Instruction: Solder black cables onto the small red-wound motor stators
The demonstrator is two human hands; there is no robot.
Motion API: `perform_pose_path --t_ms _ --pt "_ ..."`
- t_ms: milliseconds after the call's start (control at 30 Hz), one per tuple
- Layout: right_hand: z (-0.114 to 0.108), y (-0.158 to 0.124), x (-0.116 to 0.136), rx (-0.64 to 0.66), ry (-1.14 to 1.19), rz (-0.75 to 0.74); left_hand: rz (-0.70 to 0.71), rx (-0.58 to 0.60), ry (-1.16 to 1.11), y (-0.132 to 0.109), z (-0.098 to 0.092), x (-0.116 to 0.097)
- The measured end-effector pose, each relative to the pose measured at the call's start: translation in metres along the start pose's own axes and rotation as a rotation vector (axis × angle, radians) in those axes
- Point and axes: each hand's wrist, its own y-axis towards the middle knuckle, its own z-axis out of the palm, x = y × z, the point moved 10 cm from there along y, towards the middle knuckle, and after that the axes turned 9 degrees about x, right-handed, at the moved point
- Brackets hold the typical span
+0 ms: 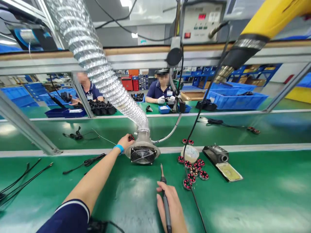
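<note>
My left hand [125, 141] reaches forward past a blue wristband and pinches a small round red-and-black coil part [131, 137] beside the fume extractor fan [143, 154]. My right hand [171, 207] is closed around a soldering iron [164, 194], tip pointing away over the green bench mat [255, 200]. Several similar round coil parts [193, 170] lie in a cluster to the right of the iron, around a small round white tub [190, 153].
A ribbed silver duct [97, 68] rises from the fan. A soldering iron stand with a yellow sponge [222, 161] sits right. Black cables [84, 161] lie left. Two people work across the conveyor near blue bins [235, 98]. A soldering station [202, 21] is overhead.
</note>
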Motion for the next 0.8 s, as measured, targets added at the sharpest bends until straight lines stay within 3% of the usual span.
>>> perform_pose_path --t_ms 100,200,267,367,433,533,600,667,800 --pt "0.004 -0.003 -0.021 -0.057 -0.016 0.078 0.103 0.026 0.01 0.013 0.013 -0.031" --pt "0.009 -0.005 -0.033 -0.091 -0.011 0.102 0.144 0.023 0.074 0.011 0.016 -0.039" --pt "0.01 -0.006 -0.035 -0.092 -0.003 0.101 0.115 -0.004 0.138 0.005 0.004 -0.025" --pt "0.01 -0.006 -0.037 -0.073 0.009 0.108 0.0 -0.024 0.239 -0.011 -0.027 0.024" --pt "0.013 -0.006 -0.034 -0.02 0.016 0.093 -0.099 0.033 0.293 -0.027 -0.044 0.067" --pt "0.017 -0.008 -0.031 0.019 0.02 0.098 -0.164 0.197 0.335 -0.06 -0.047 0.115" --pt "0.016 -0.01 -0.031 -0.005 0.027 0.121 -0.139 0.281 0.344 -0.083 -0.035 0.127" --pt "0.016 -0.012 -0.029 -0.001 0.031 0.124 -0.087 0.328 0.356 -0.101 -0.017 0.125" --pt "0.029 -0.006 -0.022 0.159 0.012 0.063 -0.02 0.349 0.404 -0.111 0.007 0.113"
